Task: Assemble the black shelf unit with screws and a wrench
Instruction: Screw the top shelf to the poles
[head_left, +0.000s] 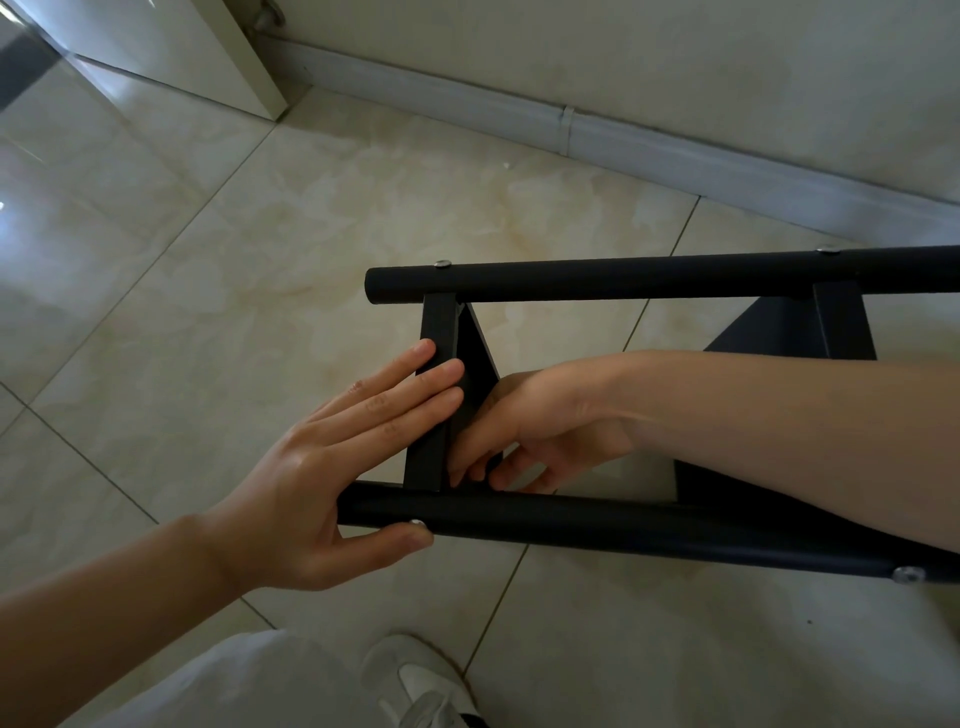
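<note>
A: Two black round bars lie sideways in front of you, the far bar (649, 278) and the near bar (597, 525). They belong to the black shelf unit (439, 332), which lies on its side on the tile floor (208, 312).

B: Where is your left hand (322, 473)?

A: It lies flat, with straight fingers (415, 384) pressing on the black panel at the end of the shelf. Your thumb (400, 540) rests on the near bar, right beside a silver screw (415, 523).

B: And your right hand (540, 421)?

A: It reaches in between the two bars. Its fingers are curled down at the corner where the end panel meets the near bar. They may pinch something small there, but I cannot tell, because it is too dark.

B: Are there more screws?

A: Yes. One screw (442, 264) sits on the far bar near its left end, another (828, 250) farther right, and one (908, 573) on the near bar at the right edge.

B: What else is there?

A: Your white shoe (421, 680) is at the bottom, and a pale wall (675, 78) stands behind the shelf.
</note>
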